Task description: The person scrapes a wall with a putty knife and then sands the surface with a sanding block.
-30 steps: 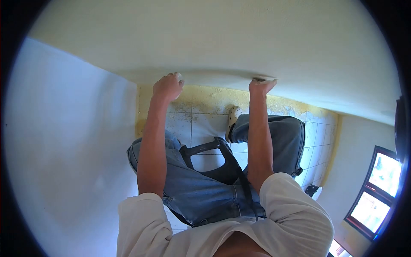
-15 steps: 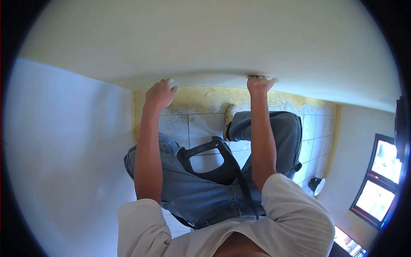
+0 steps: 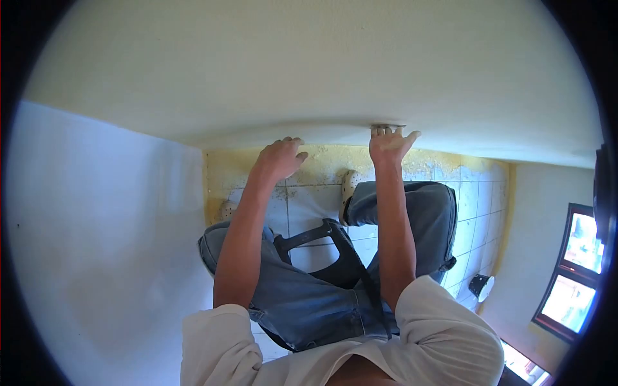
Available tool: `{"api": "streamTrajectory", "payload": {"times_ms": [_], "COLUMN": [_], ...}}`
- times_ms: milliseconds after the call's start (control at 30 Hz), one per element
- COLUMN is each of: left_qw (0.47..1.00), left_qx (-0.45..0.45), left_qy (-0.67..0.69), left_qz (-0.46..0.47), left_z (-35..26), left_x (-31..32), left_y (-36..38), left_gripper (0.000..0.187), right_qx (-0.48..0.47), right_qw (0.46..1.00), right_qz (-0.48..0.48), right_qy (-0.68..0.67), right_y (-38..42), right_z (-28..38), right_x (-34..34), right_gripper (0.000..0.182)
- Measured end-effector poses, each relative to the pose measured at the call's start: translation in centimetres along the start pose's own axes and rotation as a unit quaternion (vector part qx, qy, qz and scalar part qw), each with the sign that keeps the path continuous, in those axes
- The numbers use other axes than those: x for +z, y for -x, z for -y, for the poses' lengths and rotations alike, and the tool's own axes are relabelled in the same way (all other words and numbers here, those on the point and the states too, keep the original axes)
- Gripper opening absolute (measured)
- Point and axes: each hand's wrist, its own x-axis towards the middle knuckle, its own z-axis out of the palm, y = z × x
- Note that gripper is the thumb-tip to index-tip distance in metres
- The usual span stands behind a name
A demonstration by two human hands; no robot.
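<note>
Low against the pale wall [image 3: 322, 71], my right hand [image 3: 390, 143] presses a thin, flat, dark-edged piece [image 3: 390, 125] to the surface, its fingertips on the piece and its thumb spread to the right. What the piece is, I cannot make out. My left hand [image 3: 282, 158] is beside the wall's lower part, left of my right hand, with its fingers loosely apart and nothing seen in it. Pale dust marks the fingertips of both hands.
Below are white floor tiles [image 3: 306, 206] with a yellowish, stained strip along the wall. A black plastic stool [image 3: 331, 225] stands between my legs. A dark and white container [image 3: 481, 287] is at the right, near a window [image 3: 566, 298]. Another wall [image 3: 96, 225] rises at left.
My left hand has moved right, closer to my right hand. The right hand's fingers show more, still at the flat piece. The view has shifted slightly, so the floor appears lower.
</note>
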Motion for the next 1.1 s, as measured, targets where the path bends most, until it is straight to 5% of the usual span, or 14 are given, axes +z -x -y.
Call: {"api": "streamTrajectory", "payload": {"times_ms": [167,300,333,467,567,800,900,1000,1100], "left_qw": [0.999,0.999,0.999,0.996,0.995,0.997,0.998,0.999,0.999], "left_qx": [0.004,0.025,0.034,0.018,0.001,0.004,0.011,0.009,-0.003], "left_qy": [-0.016,-0.003,0.002,-0.052,-0.042,-0.054,-0.048,-0.029,-0.013], "left_qz": [0.045,0.029,0.025,0.071,0.088,0.058,0.045,0.041,0.051], "left_z": [-2.2,-3.1,-3.2,-2.9,-1.9,-1.3,-1.2,-1.7,-0.8], "left_x": [-0.1,-0.2,-0.5,0.7,-0.2,-0.9,-0.9,-1.4,-2.0], "left_y": [-1.9,-2.9,-1.9,-3.2,-1.4,0.3,0.6,1.1,1.2], "left_gripper": [0.052,0.054,0.055,0.057,0.058,0.057,0.057,0.058,0.060], "right_qx": [-0.035,0.003,0.000,-0.071,-0.120,-0.170,-0.341,-0.413,-0.421], "right_qw": [0.998,0.999,0.995,0.994,0.980,0.978,0.887,0.798,0.844], "right_qz": [0.055,0.047,0.105,0.074,0.113,0.019,0.161,0.167,0.115], "right_qy": [-0.019,-0.005,-0.001,0.034,0.113,0.120,0.265,0.406,0.312], "right_y": [-7.5,1.1,0.1,-5.2,2.2,2.2,6.2,6.8,3.1], "right_z": [-0.4,-0.5,-0.2,-0.9,-1.8,-3.7,-6.5,-6.9,-7.4], "right_x": [-3.4,0.4,-1.1,-1.8,0.8,2.0,1.6,-0.4,-0.1], "right_gripper": [0.091,0.092,0.093,0.098,0.100,0.103,0.089,0.081,0.090]}}
